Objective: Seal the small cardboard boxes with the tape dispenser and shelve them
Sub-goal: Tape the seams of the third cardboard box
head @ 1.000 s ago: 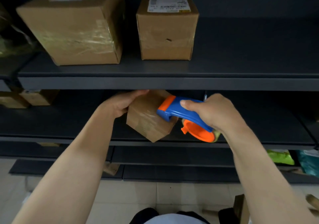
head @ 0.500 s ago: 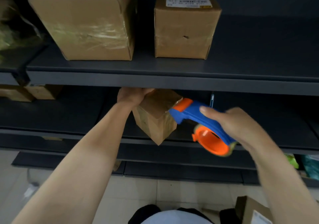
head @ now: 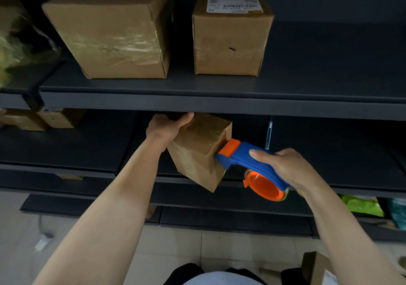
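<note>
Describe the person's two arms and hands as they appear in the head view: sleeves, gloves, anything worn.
Both forearms are bare right down to the frame's lower edge; no sleeve shows. The left hand and right hand wear no gloves, and no watch, ring or wristband is visible. The fingernails that show are short and unpainted. Any sleeve higher up the arms lies outside the picture.
</note>
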A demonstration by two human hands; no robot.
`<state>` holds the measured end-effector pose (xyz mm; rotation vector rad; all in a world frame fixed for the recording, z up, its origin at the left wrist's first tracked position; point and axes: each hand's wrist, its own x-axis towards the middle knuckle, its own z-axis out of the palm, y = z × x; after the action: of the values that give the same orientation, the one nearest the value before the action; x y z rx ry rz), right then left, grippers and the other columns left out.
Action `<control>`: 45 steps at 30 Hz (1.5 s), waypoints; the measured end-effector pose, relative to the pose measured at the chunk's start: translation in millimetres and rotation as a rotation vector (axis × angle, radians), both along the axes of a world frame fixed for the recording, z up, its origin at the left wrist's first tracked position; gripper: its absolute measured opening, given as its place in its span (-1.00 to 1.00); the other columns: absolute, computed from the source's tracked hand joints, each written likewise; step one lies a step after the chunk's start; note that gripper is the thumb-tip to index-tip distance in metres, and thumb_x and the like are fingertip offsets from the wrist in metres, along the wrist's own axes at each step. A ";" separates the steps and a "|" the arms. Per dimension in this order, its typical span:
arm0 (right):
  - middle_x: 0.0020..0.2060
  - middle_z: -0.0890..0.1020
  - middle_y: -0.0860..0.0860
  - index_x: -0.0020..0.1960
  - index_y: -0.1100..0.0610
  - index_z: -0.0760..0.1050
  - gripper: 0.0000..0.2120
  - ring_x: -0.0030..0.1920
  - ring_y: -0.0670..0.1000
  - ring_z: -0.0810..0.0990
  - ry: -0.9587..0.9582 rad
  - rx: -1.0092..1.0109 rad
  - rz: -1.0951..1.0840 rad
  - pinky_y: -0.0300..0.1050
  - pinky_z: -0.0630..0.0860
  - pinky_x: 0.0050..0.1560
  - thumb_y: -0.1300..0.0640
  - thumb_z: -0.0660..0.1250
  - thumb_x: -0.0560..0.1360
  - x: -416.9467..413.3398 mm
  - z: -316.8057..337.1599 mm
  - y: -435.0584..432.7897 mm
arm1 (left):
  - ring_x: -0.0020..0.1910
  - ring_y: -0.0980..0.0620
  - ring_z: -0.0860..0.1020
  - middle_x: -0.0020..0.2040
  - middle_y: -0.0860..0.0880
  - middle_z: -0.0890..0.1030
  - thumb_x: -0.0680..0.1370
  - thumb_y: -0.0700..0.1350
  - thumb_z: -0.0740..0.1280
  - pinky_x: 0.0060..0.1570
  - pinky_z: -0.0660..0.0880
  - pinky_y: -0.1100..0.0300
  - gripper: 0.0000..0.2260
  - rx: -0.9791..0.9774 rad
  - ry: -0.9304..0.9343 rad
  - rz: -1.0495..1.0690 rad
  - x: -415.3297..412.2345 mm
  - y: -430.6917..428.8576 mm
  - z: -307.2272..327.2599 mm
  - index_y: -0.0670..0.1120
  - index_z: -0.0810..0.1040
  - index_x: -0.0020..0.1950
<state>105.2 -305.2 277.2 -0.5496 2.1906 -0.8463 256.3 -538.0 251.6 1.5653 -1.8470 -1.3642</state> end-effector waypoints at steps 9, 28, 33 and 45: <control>-0.33 0.63 0.07 -0.16 0.21 0.58 -0.46 -0.32 0.05 0.61 0.052 -0.046 0.062 -0.13 0.44 -0.31 -0.31 0.41 0.32 17.1 17.7 -46.8 | -0.09 -0.15 0.67 -0.04 -0.17 0.69 0.25 0.23 0.51 -0.17 0.61 -0.04 -0.42 0.642 0.402 0.317 34.4 9.3 -44.1 -0.13 0.60 0.10; -0.18 0.59 0.02 0.00 0.11 0.48 -0.40 -0.21 0.00 0.59 0.182 0.109 0.257 -0.16 0.46 -0.28 -0.38 0.41 0.27 45.0 2.8 -137.6 | -0.09 -0.07 0.54 -0.02 -0.15 0.59 0.53 0.22 0.27 -0.14 0.42 0.12 -0.52 0.106 -0.105 0.025 45.3 -16.3 -53.1 -0.22 0.52 0.06; -0.44 0.63 0.06 -0.31 0.15 0.57 -0.39 -0.48 -0.02 0.54 0.021 0.129 0.265 -0.17 0.44 -0.29 -0.40 0.49 0.06 -16.0 5.7 -74.3 | -0.25 0.06 0.49 -0.21 -0.02 0.52 0.52 0.23 0.29 -0.22 0.39 0.19 -0.57 0.063 -0.107 -0.013 43.2 -18.9 -55.9 -0.16 0.50 -0.03; -0.48 0.54 0.06 -0.35 0.19 0.51 -0.46 -0.47 0.04 0.48 0.209 0.359 0.220 -0.16 0.27 -0.39 -0.31 0.47 0.27 -59.0 -18.7 0.2 | -0.13 -0.01 0.51 -0.12 -0.05 0.55 0.51 0.24 0.28 -0.12 0.41 0.14 -0.52 0.042 -0.086 0.060 30.0 -17.2 -63.2 -0.19 0.48 0.03</control>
<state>46.2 -305.0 258.5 -0.7053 2.3429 -0.2793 286.3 -555.2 188.3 1.7112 -1.8160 -1.3365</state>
